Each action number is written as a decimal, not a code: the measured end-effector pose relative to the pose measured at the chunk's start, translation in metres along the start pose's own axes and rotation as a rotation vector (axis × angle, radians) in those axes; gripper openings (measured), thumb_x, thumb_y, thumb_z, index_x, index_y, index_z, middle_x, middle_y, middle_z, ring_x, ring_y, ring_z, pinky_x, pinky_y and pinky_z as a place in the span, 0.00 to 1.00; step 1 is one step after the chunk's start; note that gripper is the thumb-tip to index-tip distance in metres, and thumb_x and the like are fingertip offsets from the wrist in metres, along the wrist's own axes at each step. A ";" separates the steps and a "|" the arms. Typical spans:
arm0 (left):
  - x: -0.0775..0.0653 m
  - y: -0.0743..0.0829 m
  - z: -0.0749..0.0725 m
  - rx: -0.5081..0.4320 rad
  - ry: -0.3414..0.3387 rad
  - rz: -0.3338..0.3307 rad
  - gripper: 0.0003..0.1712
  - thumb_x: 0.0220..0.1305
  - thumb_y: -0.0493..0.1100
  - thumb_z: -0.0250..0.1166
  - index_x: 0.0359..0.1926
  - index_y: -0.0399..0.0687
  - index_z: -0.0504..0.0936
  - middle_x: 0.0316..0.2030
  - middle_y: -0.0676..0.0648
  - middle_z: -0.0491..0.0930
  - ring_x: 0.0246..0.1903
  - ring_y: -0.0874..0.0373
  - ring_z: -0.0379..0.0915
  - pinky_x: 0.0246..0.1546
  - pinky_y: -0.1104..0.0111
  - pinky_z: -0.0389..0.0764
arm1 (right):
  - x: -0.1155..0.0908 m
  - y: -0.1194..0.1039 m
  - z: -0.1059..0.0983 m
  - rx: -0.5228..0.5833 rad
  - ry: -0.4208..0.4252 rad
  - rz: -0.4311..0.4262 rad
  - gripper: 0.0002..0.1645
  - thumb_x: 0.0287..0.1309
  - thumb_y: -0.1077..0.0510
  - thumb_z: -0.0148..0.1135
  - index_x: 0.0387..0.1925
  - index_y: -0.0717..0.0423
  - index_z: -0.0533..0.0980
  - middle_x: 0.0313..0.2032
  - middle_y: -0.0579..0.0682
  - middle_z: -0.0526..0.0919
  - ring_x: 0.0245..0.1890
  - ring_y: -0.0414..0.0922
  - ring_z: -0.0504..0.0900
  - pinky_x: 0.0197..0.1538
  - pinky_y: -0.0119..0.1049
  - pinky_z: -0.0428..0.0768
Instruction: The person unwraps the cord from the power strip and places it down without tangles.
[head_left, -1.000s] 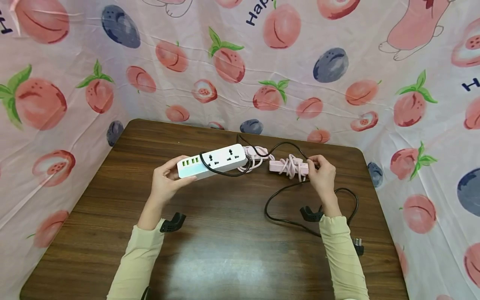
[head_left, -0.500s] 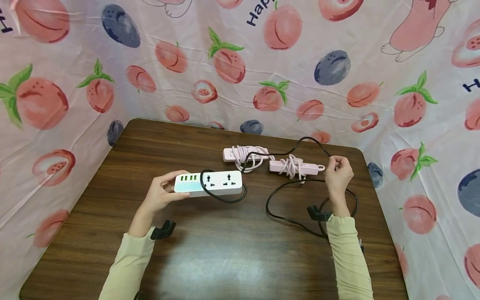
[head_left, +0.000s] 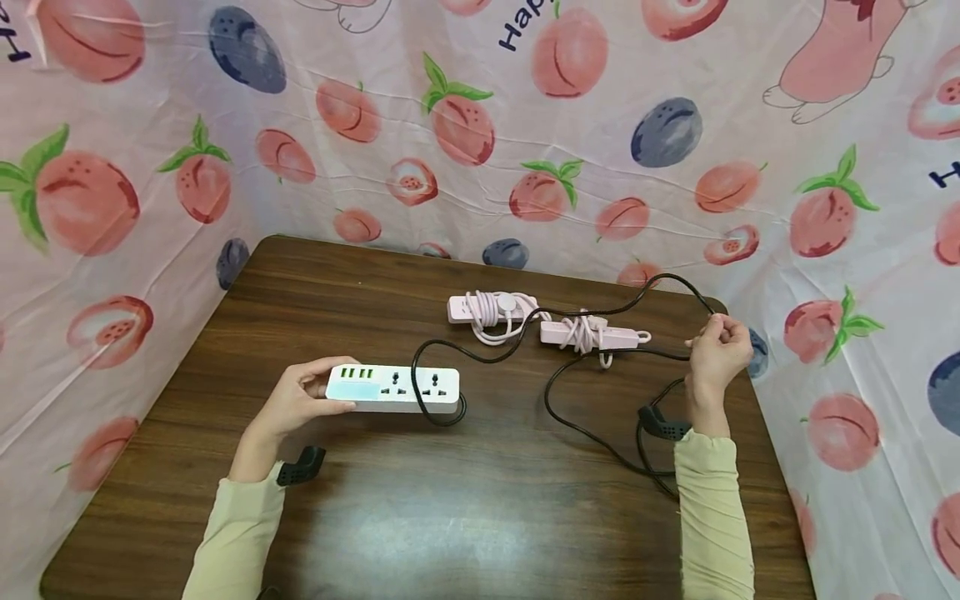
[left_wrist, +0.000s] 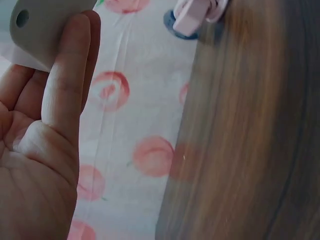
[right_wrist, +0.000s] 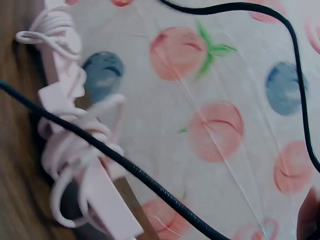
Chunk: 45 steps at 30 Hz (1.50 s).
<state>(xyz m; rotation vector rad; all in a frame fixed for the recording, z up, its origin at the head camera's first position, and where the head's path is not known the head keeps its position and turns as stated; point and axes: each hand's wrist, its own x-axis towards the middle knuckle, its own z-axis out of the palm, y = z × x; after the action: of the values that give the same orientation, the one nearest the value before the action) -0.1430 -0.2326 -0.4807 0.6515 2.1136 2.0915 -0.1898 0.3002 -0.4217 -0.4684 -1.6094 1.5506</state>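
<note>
A white power strip (head_left: pixel 397 400) with several USB ports and sockets is held above the table by my left hand (head_left: pixel 281 408), thumb below and fingers above its left end. That end (left_wrist: pixel 45 30) fills the upper left of the left wrist view. A black cord (head_left: pixel 487 361) loops round the strip's right part and runs off to the right. Near the table's right edge my right hand (head_left: pixel 718 354) pinches this cord. More of the cord hangs and lies below the right hand. In the right wrist view the cord (right_wrist: pixel 145 178) crosses diagonally, and only a fingertip shows.
Two pink power strips lie at the back, one (head_left: pixel 459 310) left of the other (head_left: pixel 621 337), each wrapped in its own pale cord. A fruit-patterned cloth (head_left: pixel 360 167) surrounds the brown wooden table (head_left: pixel 450 483). Black mounts (head_left: pixel 302 467) sit at both wrists.
My right hand has moved right, drawing the black cord out behind it. The left hand has lowered the white power strip and shifted it left. The cord's plug is now hidden by the right arm.
</note>
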 end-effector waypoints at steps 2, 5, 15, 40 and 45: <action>-0.005 -0.002 -0.005 0.017 0.030 -0.023 0.31 0.41 0.18 0.68 0.51 0.22 0.72 0.41 0.52 0.81 0.35 0.62 0.79 0.31 0.71 0.81 | 0.002 0.000 -0.005 0.043 0.004 0.016 0.10 0.61 0.71 0.48 0.25 0.63 0.71 0.11 0.42 0.70 0.07 0.34 0.66 0.14 0.23 0.70; -0.013 -0.005 -0.012 0.039 0.108 -0.054 0.31 0.42 0.19 0.68 0.51 0.22 0.72 0.41 0.52 0.81 0.35 0.63 0.79 0.31 0.73 0.80 | 0.001 -0.001 -0.011 0.064 -0.012 0.039 0.10 0.61 0.70 0.49 0.25 0.62 0.71 0.11 0.44 0.70 0.07 0.34 0.66 0.14 0.23 0.70; -0.040 -0.017 -0.046 0.047 0.379 -0.146 0.28 0.47 0.23 0.69 0.52 0.36 0.77 0.41 0.56 0.80 0.38 0.67 0.77 0.34 0.78 0.78 | -0.017 -0.010 -0.040 -0.243 -0.111 0.060 0.10 0.62 0.70 0.49 0.26 0.60 0.72 0.15 0.39 0.71 0.14 0.30 0.68 0.19 0.18 0.68; -0.092 -0.055 -0.070 -0.051 0.739 -0.272 0.24 0.47 0.26 0.71 0.46 0.48 0.82 0.34 0.62 0.82 0.33 0.73 0.76 0.31 0.84 0.75 | -0.026 0.048 -0.124 -0.741 -1.023 -0.081 0.05 0.61 0.64 0.59 0.37 0.63 0.77 0.34 0.56 0.81 0.32 0.38 0.77 0.31 0.30 0.73; -0.094 -0.059 -0.069 -0.018 0.765 -0.305 0.23 0.47 0.27 0.71 0.46 0.49 0.82 0.33 0.64 0.81 0.33 0.74 0.75 0.31 0.85 0.73 | -0.030 0.056 -0.126 -0.781 -1.104 -0.051 0.03 0.58 0.64 0.61 0.35 0.62 0.77 0.34 0.53 0.82 0.33 0.38 0.77 0.32 0.32 0.75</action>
<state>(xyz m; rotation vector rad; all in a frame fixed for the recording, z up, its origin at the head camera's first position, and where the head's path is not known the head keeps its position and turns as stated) -0.0964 -0.3289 -0.5560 -0.5486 2.2967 2.3917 -0.0917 0.3668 -0.4978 0.1130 -3.0624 1.0929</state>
